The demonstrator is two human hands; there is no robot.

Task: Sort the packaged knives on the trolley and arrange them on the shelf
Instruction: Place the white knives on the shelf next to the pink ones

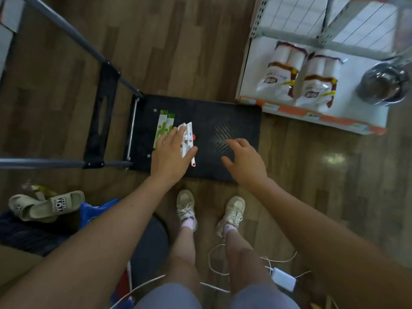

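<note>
Two green packs (163, 126) lie flat side by side at the 9 o'clock end of the black trolley (223, 112). Just beside them, toward 3 o'clock, is a small bundle of white knife packs (188, 136) with red parts. The left hand (170, 152) is on this bundle, fingers over the top and thumb along its near side, so I judge that it grips several packs at once. The right hand (246, 159) hovers above the bare middle of the trolley with its fingers loosely bent, and it holds nothing.

The first danger is in the bundle. The white packs are not aligned: they fan out, and one thin piece sticks out toward 6 o'clock under the thumb. If only one hand lifts them, a pack may slide out and fall on the floor. The free hand can support them from below.

The second danger is mixing. The green and white kinds touch or nearly touch, so a green pack may come up together with the white ones.

The shelf (323, 118) stands at 2 o'clock and carries roll bags (278, 70) and a metal pot (383, 83). A careless placing there can push these.

A white cable (214, 259) lies by the shoes at 6 o'clock and may catch a foot.
</note>
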